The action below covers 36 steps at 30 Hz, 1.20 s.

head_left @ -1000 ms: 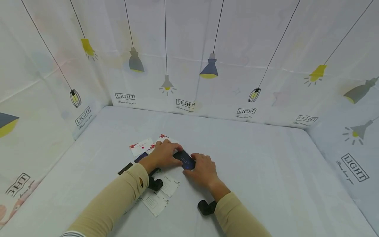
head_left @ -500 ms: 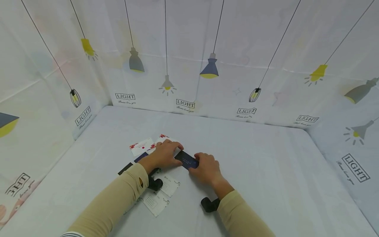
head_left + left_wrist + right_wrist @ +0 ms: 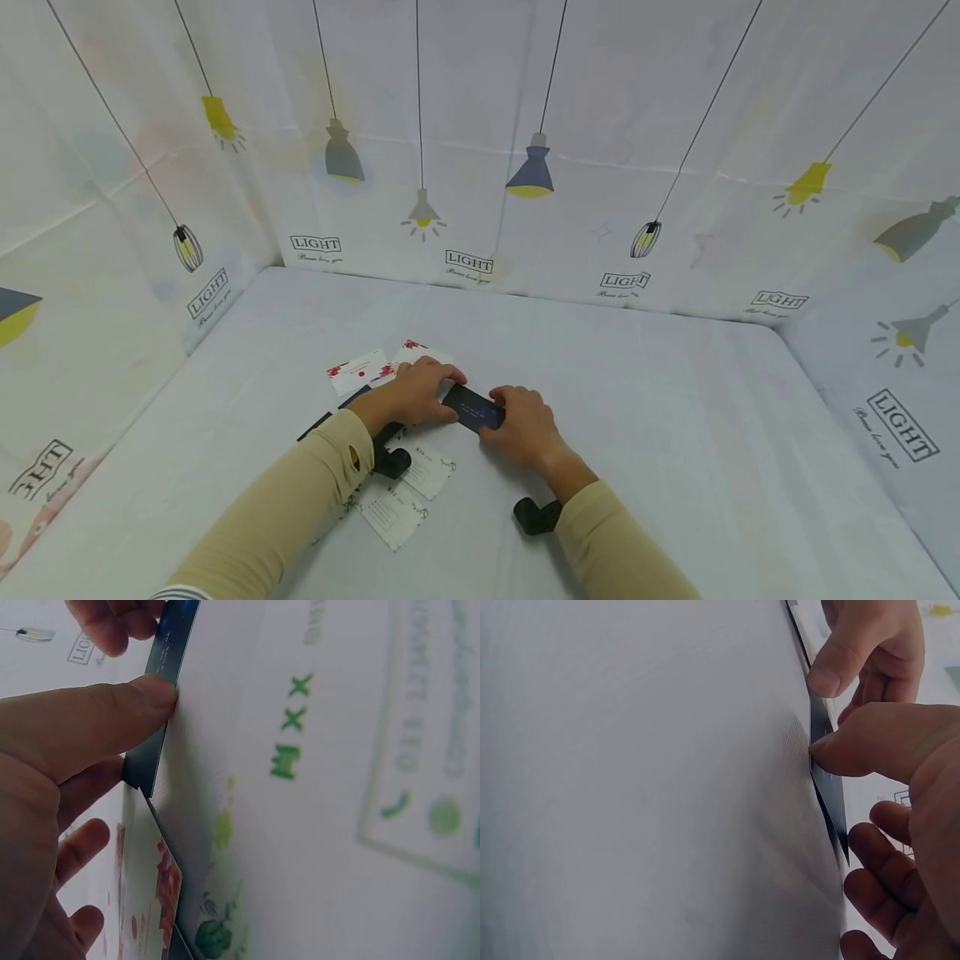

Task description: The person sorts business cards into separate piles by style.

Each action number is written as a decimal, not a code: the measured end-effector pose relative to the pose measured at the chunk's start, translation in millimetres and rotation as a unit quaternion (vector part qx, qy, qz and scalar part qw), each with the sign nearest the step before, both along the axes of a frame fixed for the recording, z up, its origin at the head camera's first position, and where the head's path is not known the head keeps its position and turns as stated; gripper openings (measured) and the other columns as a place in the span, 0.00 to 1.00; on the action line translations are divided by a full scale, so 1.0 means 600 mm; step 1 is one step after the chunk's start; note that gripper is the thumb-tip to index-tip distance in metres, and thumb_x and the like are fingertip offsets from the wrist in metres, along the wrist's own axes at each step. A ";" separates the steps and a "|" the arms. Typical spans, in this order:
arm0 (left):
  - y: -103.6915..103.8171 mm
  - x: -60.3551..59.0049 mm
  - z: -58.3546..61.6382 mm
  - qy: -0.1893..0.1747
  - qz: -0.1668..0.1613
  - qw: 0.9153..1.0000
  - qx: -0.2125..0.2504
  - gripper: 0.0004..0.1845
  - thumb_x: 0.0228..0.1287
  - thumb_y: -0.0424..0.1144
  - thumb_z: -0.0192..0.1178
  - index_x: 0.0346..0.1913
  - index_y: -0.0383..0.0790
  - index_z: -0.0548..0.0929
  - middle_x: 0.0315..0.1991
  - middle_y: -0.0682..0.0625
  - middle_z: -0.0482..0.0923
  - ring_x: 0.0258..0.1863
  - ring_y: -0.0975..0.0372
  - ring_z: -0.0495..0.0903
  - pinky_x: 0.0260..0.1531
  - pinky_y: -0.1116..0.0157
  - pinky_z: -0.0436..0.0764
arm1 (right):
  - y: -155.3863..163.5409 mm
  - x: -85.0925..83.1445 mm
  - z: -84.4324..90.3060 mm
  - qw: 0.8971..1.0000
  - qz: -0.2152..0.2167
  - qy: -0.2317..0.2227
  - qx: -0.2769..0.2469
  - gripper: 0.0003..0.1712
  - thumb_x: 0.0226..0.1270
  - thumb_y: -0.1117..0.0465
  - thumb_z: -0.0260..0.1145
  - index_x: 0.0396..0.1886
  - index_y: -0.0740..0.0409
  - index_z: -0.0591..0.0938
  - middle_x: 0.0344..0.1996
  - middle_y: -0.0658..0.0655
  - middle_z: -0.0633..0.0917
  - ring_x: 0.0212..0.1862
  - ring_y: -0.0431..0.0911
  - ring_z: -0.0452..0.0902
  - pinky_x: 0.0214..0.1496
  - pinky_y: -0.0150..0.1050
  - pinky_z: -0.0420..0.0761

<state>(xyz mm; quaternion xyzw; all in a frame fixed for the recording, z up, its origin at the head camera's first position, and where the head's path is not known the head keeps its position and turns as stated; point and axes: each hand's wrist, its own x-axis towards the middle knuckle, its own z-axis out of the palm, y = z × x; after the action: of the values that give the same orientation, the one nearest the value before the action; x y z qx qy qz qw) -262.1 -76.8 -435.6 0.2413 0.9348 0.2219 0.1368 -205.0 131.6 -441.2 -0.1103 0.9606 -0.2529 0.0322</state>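
Because both hands pinch it at opposite ends, left hand (image 3: 417,392) and right hand (image 3: 525,425) closed on its edges, the dark card (image 3: 473,407) sits flat on the table (image 3: 675,433), right of the white cards (image 3: 360,371).

Dark card's (image 3: 472,407) print too small

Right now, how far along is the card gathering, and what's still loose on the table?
Nothing looks gathered yet. In hand: the left hand and right hand pinch one dark blue card at its ends, low over the table. Left lying: two red-flowered white cards beyond the left hand, two white green-printed cards near the left sleeve, and dark cards partly hidden under the left wrist.
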 end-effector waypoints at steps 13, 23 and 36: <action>-0.001 0.004 -0.001 0.004 -0.001 1.000 0.010 0.27 0.59 0.48 0.72 0.61 0.53 0.79 0.62 0.51 0.74 0.67 0.54 0.64 0.61 0.50 0.61 | 0.017 -0.005 0.009 0.998 0.034 0.004 -0.051 0.32 0.59 0.59 0.72 0.62 0.68 0.75 0.54 0.63 0.79 0.54 0.53 0.74 0.62 0.49 0.71; 0.000 0.006 0.001 0.028 -0.010 0.999 0.034 0.24 0.59 0.48 0.72 0.59 0.51 0.80 0.61 0.50 0.75 0.65 0.54 0.66 0.61 0.50 0.62 | 0.034 -0.004 0.010 0.996 0.039 0.013 -0.081 0.35 0.57 0.58 0.73 0.63 0.67 0.75 0.57 0.63 0.78 0.58 0.55 0.73 0.64 0.51 0.69; 0.020 -0.005 0.012 0.087 -0.022 0.993 0.074 0.26 0.59 0.46 0.73 0.60 0.49 0.79 0.59 0.51 0.77 0.65 0.54 0.66 0.62 0.50 0.61 | 0.071 -0.019 0.021 0.994 0.037 0.043 -0.091 0.34 0.59 0.61 0.71 0.64 0.68 0.73 0.58 0.65 0.76 0.58 0.58 0.73 0.63 0.53 0.70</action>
<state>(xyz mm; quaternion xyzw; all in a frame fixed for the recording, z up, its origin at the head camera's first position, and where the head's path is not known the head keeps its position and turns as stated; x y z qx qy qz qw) -265.0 -64.8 -428.5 0.2898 0.9186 0.2656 0.0415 -216.6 174.5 -428.5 -0.1589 0.9294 -0.3330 -0.0105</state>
